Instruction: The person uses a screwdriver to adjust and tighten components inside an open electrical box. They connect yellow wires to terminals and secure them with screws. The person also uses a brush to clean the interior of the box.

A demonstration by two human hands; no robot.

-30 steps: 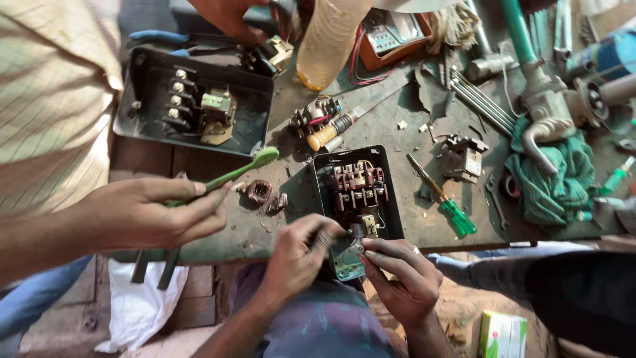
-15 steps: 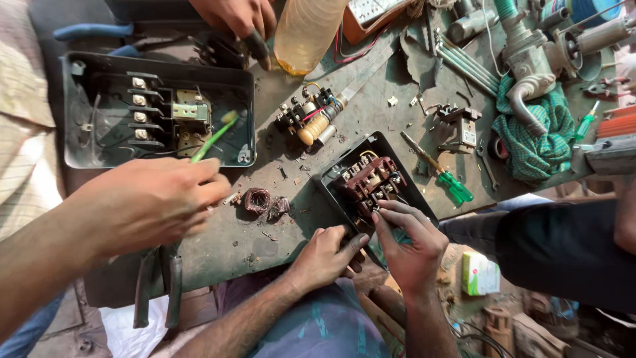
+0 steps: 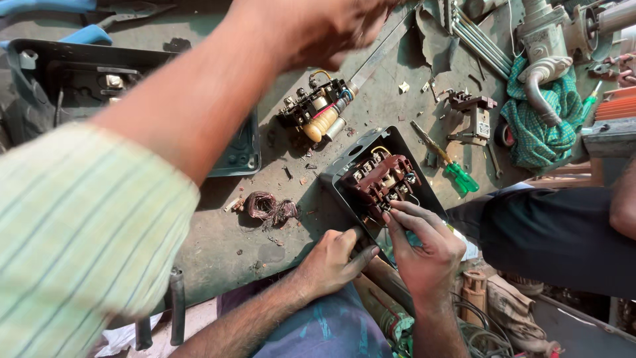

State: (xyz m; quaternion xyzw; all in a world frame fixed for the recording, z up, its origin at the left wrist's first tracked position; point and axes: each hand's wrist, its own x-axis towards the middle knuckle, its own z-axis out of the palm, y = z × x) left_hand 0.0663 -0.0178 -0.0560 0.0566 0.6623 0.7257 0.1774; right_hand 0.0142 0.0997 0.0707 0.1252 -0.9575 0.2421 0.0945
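Co-worker's arm [image 3: 199, 113] now crossing view, left hand [image 3: 334, 262] gripping black box [image 3: 344, 174], right hand [image 3: 424, 248] pinching its switch block [image 3: 381, 182]

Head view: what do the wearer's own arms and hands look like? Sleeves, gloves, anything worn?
The left hand and the right hand are both bare: no gloves, and no ring or watch in view. The forearms are uncovered as far as the frame shows, with no sleeve in sight. The green-striped sleeve at the left belongs to another person.
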